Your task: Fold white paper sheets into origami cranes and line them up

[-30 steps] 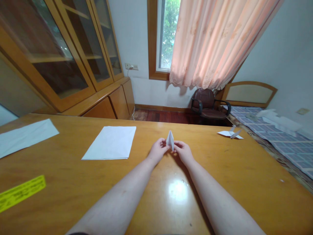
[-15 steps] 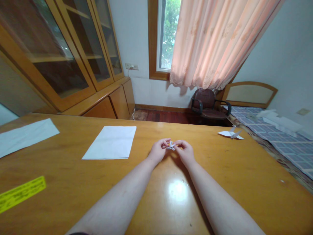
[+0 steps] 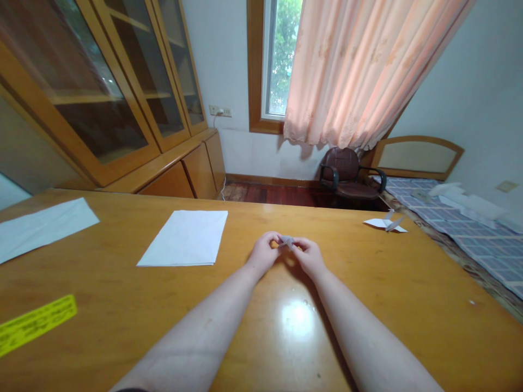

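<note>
Both of my hands meet over the middle of the wooden table (image 3: 368,305). My left hand (image 3: 263,252) and my right hand (image 3: 308,255) each pinch one side of a small folded white paper piece (image 3: 286,241), held just above the tabletop. Most of the paper is hidden between my fingertips; only a small folded part shows between them. My forearms stretch out from the bottom edge of the view.
A stack of white paper sheets (image 3: 184,238) lies left of my hands. Another white sheet (image 3: 41,226) lies at the far left, a yellow strip (image 3: 35,323) near the front left. A finished paper crane (image 3: 386,223) rests at the right. An armchair (image 3: 347,174) stands beyond the table.
The folded paper stood upright as a tall point a second ago; now it is tipped down and flattened between my fingertips. My hands have stayed in the same place.
</note>
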Tool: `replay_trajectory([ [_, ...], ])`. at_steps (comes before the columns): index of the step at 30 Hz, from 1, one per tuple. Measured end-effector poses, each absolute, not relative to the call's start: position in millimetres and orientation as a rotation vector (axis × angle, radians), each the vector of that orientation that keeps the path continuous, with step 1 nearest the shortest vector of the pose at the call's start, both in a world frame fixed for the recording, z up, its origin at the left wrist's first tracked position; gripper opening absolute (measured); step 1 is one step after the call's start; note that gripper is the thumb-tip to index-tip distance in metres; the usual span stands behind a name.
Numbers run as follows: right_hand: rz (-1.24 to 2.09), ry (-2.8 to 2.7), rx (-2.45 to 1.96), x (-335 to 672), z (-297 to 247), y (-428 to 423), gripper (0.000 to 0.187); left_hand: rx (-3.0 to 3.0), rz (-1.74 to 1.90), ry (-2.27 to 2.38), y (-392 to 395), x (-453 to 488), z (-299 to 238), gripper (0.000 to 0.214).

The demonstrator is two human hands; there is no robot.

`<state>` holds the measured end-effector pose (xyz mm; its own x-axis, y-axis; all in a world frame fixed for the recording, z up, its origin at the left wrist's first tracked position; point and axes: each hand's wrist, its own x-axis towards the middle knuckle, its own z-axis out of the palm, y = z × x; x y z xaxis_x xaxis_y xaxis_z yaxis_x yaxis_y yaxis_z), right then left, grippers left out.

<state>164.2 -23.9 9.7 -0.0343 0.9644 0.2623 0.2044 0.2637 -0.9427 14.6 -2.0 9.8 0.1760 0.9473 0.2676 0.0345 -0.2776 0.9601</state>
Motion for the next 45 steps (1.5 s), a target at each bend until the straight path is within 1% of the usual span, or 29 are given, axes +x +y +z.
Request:
replay_trajectory([
  [4,0.954,-1.466,-1.158,165,10,-24,0.026,1.476,1.251,1.014,-1,15,9,0.017],
  [6,0.967,-1.468,-1.128,165,11,-24,0.029,1.444,1.248,1.051,1,14,7,0.020],
  [9,0.998,-1.504,-1.090,164,11,-23,0.029,1.386,1.255,1.068,4,14,4,0.026],
  [11,0.968,-1.509,-1.149,163,10,-22,0.027,1.357,1.266,1.059,5,15,3,0.030],
  [13,0.937,-1.496,-1.206,162,9,-21,0.027,1.325,1.256,1.023,4,17,1,0.037],
  [16,0.978,-1.465,-1.216,163,6,-20,0.026,1.277,1.184,0.937,3,17,1,0.051],
  [18,1.015,-1.446,-1.221,163,4,-19,0.024,1.283,1.148,0.922,3,16,0,0.046],
  [21,1.027,-1.422,-1.245,163,2,-18,0.024,1.374,1.122,0.957,4,15,-2,0.028],
  [23,1.033,-1.380,-1.251,162,1,-18,0.026,1.429,1.089,0.980,4,14,-3,0.023],
  [29,1.028,-1.236,-1.197,161,3,-17,0.029,1.489,1.003,1.020,2,14,-3,0.025],
  [35,0.973,-1.274,-1.280,163,5,-17,0.028,1.383,1.090,1.034,4,15,-3,0.021],
  [45,1.156,-1.329,-1.209,164,1,-16,0.027,1.211,1.090,0.925,8,16,1,0.025],
])
